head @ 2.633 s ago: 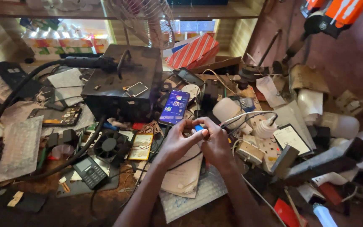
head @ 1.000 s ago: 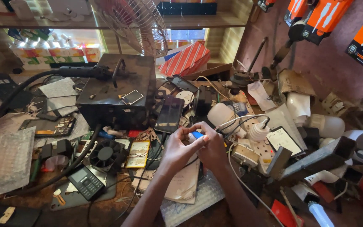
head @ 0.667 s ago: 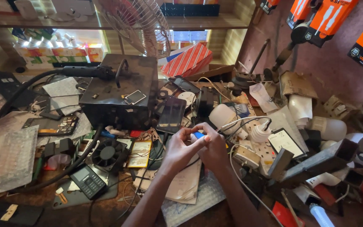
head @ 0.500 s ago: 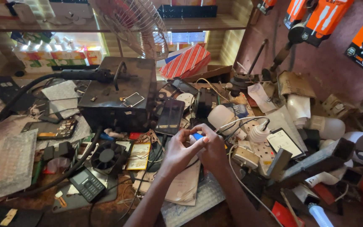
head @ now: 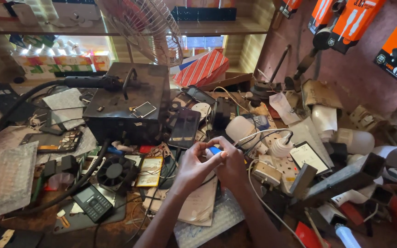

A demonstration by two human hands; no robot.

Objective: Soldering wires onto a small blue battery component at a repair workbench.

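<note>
My left hand (head: 196, 163) and my right hand (head: 231, 163) meet over the middle of a cluttered workbench. Together they pinch a small white object with a blue tip (head: 214, 151) between the fingertips. A white cable (head: 253, 138) runs from near the hands toward a white plug (head: 281, 148) at the right. A dark phone with its screen off (head: 184, 128) leans just beyond the hands, against a black metal box (head: 129, 108). Under my wrists lie a sheet of paper (head: 198, 204) and bubble wrap (head: 207, 225).
A small cooling fan (head: 111, 172), a black keypad phone (head: 93, 203) and a yellowish battery (head: 150, 171) lie at the left. A thick black hose (head: 5, 119) curves across the left side. A desk fan (head: 143, 25) stands behind; orange packages (head: 354, 18) hang on the right wall.
The phone beyond my hands showed a lit blue screen earlier and is dark now. My hands stay together on the small blue-tipped object; the view has tilted up slightly.
</note>
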